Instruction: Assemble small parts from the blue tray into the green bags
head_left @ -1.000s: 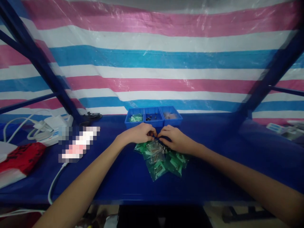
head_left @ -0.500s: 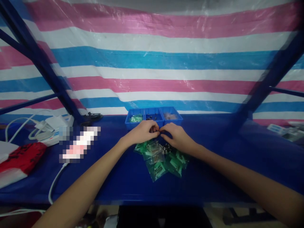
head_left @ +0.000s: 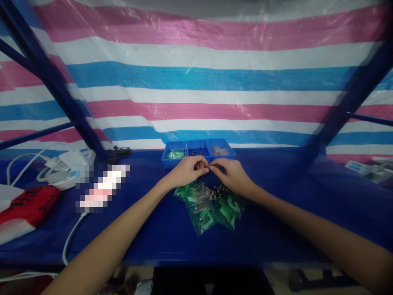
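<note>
My left hand [head_left: 190, 170] and my right hand [head_left: 229, 172] meet fingertip to fingertip above the blue table, just in front of the bins. Both are closed in a pinch around a tiny dark piece [head_left: 209, 166] between them, too small to name. Below the hands lie several small green plastic bags [head_left: 205, 219] with metal pins and pale slips showing inside. A clear bag [head_left: 202, 196] rests on top of them. Beside it is a cluster of small shiny metal parts [head_left: 216, 191], partly covered by my right hand.
Behind my hands stand three joined blue bins: a left bin [head_left: 175, 153] with green bags, a middle bin [head_left: 198, 149] with small dark parts, and a right bin [head_left: 219, 150] with clear bags. Leftward are a white power strip [head_left: 69, 176], a cable [head_left: 71, 237] and a red-and-white bag [head_left: 33, 205].
Both hands have shifted slightly, their fingertips now pinched closer together and a little farther right. The tiny dark piece shows more plainly between them. Bags and bins stay put.
</note>
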### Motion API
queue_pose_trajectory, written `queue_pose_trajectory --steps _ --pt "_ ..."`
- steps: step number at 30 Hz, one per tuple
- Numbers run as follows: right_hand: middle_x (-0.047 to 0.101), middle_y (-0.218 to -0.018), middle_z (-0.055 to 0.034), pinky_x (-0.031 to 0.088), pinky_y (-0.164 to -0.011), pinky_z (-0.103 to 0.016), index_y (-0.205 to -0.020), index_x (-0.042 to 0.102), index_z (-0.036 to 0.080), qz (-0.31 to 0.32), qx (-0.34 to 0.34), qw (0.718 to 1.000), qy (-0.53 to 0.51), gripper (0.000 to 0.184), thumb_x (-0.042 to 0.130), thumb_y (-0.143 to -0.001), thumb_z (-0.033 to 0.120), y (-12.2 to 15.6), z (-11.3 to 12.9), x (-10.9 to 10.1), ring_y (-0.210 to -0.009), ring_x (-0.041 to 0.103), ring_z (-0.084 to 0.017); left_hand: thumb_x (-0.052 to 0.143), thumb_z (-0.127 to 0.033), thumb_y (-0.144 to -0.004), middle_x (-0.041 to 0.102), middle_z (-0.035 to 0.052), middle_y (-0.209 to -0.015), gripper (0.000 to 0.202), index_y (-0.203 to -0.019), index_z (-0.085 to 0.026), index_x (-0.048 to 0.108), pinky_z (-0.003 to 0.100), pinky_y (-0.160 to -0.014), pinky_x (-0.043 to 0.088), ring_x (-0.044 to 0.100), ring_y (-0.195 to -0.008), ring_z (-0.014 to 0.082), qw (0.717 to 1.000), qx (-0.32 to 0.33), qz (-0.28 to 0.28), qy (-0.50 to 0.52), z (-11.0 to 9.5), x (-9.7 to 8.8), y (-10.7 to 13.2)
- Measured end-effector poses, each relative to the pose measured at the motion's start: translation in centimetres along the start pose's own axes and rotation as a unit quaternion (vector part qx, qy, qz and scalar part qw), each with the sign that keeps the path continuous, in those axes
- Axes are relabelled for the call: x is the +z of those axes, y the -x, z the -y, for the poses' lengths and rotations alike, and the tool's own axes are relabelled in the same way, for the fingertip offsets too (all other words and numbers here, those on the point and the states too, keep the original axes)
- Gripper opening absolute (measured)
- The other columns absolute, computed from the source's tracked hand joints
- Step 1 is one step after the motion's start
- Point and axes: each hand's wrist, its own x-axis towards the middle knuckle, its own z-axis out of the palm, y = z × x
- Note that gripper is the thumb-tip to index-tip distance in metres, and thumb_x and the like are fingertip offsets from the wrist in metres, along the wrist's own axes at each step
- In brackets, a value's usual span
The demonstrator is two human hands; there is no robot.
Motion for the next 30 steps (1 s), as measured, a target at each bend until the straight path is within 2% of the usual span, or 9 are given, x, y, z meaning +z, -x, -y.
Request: queue_pose_trajectory --steps 5,8,13,17,21,26,30 --pt "0.073 -0.08 -0.0033 0.04 -0.065 -0.028 -0.091 0.071 0.019 0.035 0.008 0.999 -0.013 0.021 0.051 -0.096 0.025 -0.02 -0.03 -0.01 -0.067 0.06 -0.016 0.057 -0.031 -0.093 0.064 0.0008 -0.076 0.015 -0.089 -0.019 0.064 0.027 -0.062 0.046 0.059 -0.069 0.0145 1.0 -0.006 -0.003 -0.013 -0.05 0.16 0.05" --pt "0.071 -0.076 -0.0015 0.038 -0.061 -0.027 -0.092 0.071 0.019 0.055 0.02 0.998 -0.025 0.017 0.056 -0.093 0.026 0.02 -0.08 0.03 -0.061 0.056 -0.015 0.056 -0.031 -0.094 0.064 0.0004 -0.074 0.016 -0.088 -0.02 0.065 0.027 -0.061 0.045 0.06 -0.068 0.0149 1.0 -0.006 -0.008 -0.019 -0.06 0.16 0.09" --pt "0.068 -0.072 -0.0005 0.037 -0.061 -0.027 -0.084 0.069 0.019 0.06 0.01 0.998 -0.015 0.017 0.056 -0.094 0.026 0.06 -0.26 0.21 -0.06 0.055 -0.014 0.053 -0.03 -0.096 0.063 -0.0004 -0.069 0.016 -0.09 -0.02 0.064 0.027 -0.058 0.043 0.058 -0.062 0.0139 0.999 -0.014 -0.007 -0.033 0.09 0.2 0.13" --pt "0.067 -0.072 -0.0015 0.037 -0.064 -0.028 -0.08 0.066 0.02 0.057 -0.005 0.998 -0.004 0.023 0.052 -0.096 0.025 0.08 -0.5 0.3 -0.065 0.058 -0.016 0.047 -0.023 -0.098 0.066 0.0014 -0.082 0.015 -0.097 -0.021 0.062 0.028 -0.065 0.046 0.061 -0.07 0.0146 0.997 0.028 -0.008 -0.073 0.34 0.28 0.23" --pt "0.067 -0.072 -0.0022 0.036 -0.064 -0.029 -0.08 0.066 0.02 0.059 -0.016 0.998 0.007 0.024 0.05 -0.097 0.025 0.13 -0.58 0.3 -0.065 0.059 -0.016 0.05 -0.02 -0.097 0.065 0.0039 -0.093 0.01 -0.104 -0.02 0.058 0.031 -0.073 0.047 0.063 -0.085 0.0182 0.981 0.09 -0.005 -0.173 0.4 0.48 0.54" --pt "0.065 -0.071 -0.0029 0.036 -0.064 -0.03 -0.076 0.063 0.02 0.053 -0.022 0.998 0.037 0.03 0.049 -0.099 0.029 0.1 -0.55 0.19 -0.066 0.057 -0.017 0.046 -0.033 -0.104 0.062 0.0042 -0.091 0.018 -0.1 -0.018 0.055 0.03 -0.066 0.045 0.062 -0.08 0.0188 0.952 0.103 0.004 -0.288 0.04 0.75 0.85" --pt "0.065 -0.072 -0.0033 0.036 -0.066 -0.031 -0.075 0.063 0.02 0.041 -0.02 0.998 0.032 0.033 0.047 -0.101 0.032 -0.01 -0.6 -0.03 -0.068 0.057 -0.018 0.04 -0.032 -0.106 0.062 0.0043 -0.089 0.024 -0.095 -0.017 0.055 0.029 -0.064 0.045 0.062 -0.078 0.0181 0.938 0.109 -0.005 -0.329 -0.07 0.88 0.86"
